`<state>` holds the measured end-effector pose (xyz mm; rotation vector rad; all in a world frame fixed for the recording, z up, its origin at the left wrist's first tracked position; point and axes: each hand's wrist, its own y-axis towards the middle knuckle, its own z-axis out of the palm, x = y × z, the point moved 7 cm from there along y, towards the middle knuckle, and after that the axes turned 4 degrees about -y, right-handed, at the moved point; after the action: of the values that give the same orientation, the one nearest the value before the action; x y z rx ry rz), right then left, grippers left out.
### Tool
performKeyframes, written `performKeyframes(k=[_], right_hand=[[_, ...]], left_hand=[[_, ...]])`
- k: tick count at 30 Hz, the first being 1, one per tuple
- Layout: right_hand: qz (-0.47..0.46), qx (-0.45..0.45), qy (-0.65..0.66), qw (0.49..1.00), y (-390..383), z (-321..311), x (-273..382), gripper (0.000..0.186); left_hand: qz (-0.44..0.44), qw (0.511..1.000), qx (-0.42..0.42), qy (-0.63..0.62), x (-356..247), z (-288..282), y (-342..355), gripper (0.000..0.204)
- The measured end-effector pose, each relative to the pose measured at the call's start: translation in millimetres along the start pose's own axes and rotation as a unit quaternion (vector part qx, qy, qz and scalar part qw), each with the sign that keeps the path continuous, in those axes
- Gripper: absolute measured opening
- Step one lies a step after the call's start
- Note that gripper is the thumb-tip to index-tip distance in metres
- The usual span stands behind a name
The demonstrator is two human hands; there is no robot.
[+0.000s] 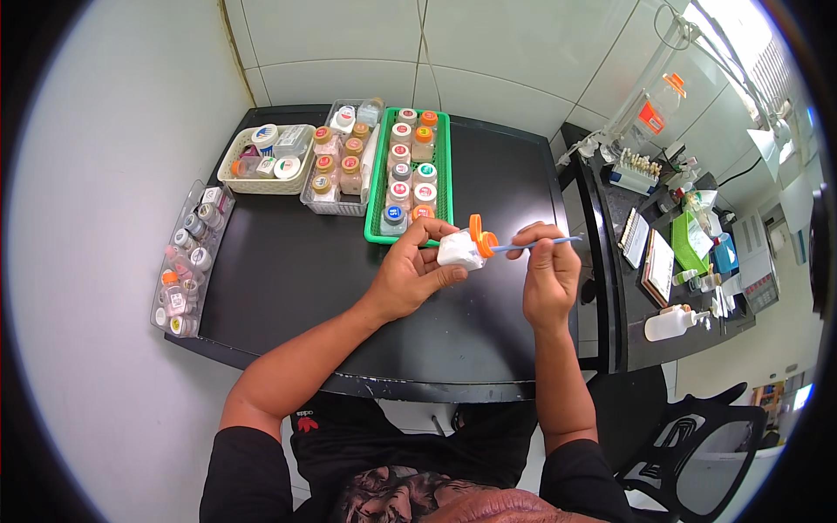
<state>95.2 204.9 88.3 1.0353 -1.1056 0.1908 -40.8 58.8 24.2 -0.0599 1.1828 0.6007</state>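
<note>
My left hand point(408, 272) grips a small bottle point(459, 250) of white contents, tilted over the dark table with its mouth toward the right. The bottle's orange flip-top cap point(476, 229) is swung up. In my right hand point(549, 272) is a thin blue stick point(532, 245), pinched between the fingers and thumb. Its left end is at the orange mouth of the bottle; I cannot tell how far it reaches inside. Just beyond my left hand stands a green basket point(372, 205) with two rows of bottles with coloured, labelled caps.
Left of the green basket are a clear bin point(335, 208) of bottles and a cream basket point(270, 186). A long clear tray point(209, 253) of jars lines the table's left edge. At right, a side counter point(628, 305) holds notebooks, a white pump bottle point(670, 325) and a green tray point(689, 244). A black chair point(697, 453) stands below.
</note>
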Motion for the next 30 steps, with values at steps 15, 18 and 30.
performKeyframes(k=[15, 18, 30], right_hand=[[-0.034, -0.018, -0.052, 0.998, -2.2, -2.8, 5.0, 0.031], [0.008, 0.030, -0.105, 0.994, -1.3, 8.8, 4.8, 0.032], [0.042, 0.008, -0.048, 0.998, -1.9, 6.1, -4.9, 0.033]], left_hand=[[-0.030, 0.999, 0.021, 0.004, 2.0, 3.6, 1.3, 0.051], [-0.017, 1.000, 0.013, 0.005, 2.6, 3.6, 0.6, 0.054], [-0.040, 0.998, 0.006, 0.036, 7.2, -2.5, -1.4, 0.048]])
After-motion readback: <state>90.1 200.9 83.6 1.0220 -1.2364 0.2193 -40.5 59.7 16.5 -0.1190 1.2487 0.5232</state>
